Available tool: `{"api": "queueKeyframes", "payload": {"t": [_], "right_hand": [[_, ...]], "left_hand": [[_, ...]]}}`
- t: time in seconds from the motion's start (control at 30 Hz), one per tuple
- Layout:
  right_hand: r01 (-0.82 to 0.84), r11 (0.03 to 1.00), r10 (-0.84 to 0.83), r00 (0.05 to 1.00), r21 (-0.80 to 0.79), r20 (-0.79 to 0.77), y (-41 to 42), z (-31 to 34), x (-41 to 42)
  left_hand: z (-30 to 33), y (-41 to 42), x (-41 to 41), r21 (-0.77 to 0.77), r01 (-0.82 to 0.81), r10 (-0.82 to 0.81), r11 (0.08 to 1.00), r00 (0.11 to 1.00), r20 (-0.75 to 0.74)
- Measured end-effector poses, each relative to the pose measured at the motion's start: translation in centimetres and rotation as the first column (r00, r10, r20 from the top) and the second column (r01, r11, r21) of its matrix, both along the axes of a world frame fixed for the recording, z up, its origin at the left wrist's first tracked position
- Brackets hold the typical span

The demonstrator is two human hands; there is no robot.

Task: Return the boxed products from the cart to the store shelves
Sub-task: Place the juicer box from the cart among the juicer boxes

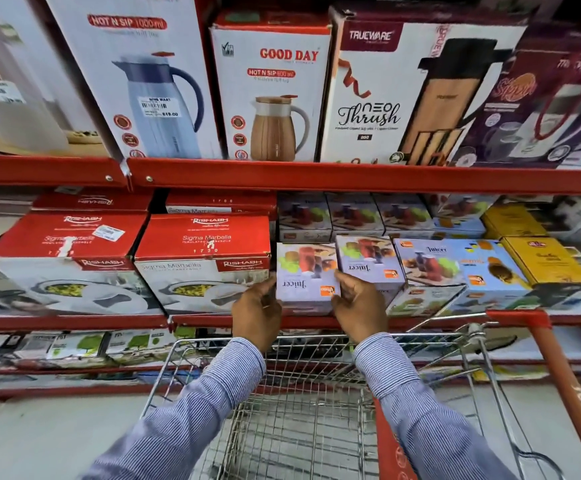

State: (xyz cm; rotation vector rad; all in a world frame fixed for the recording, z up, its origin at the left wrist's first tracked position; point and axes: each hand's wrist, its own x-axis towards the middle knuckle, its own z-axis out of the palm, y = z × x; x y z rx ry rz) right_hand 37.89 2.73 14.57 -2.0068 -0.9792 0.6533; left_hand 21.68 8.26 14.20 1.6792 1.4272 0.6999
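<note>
A small lilac Juicer box (305, 275) sits at the front of the red middle shelf (74, 322), between a red and white Rishabh box (206, 261) and another Juicer box (368, 259). My left hand (256, 315) grips its left side. My right hand (358, 304) grips its right front corner. Both arms reach over the wire shopping cart (316, 410), whose basket shows no boxes.
More Juicer boxes (431, 261) and yellow boxes (541, 259) fill the shelf to the right. Tall jug and flask boxes (271, 91) stand on the shelf above. The cart's red handle (559, 368) runs down the right side. A lower shelf holds small boxes (74, 344).
</note>
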Motion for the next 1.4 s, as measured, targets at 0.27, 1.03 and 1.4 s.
{"api": "queueKeyframes", "payload": {"t": [0.27,1.03,1.4], "right_hand": [[-0.04,0.998,0.048,0.973,-0.04,0.224,-0.3,0.4,-1.1],[-0.361,0.654,0.756,0.359,-0.665,0.548,9.2,3.5,5.5],[-0.378,0.68,0.732,0.39,-0.628,0.558,9.7,3.0,7.1]], "left_hand": [[0.1,0.4,0.8,0.073,0.098,-0.093,0.993,0.994,-0.063],[-2.4,0.6,2.5,-0.019,-0.138,0.139,0.99,0.989,0.053],[-2.7,1.3,2.5,-0.047,-0.218,0.22,0.975,0.974,0.059]]}}
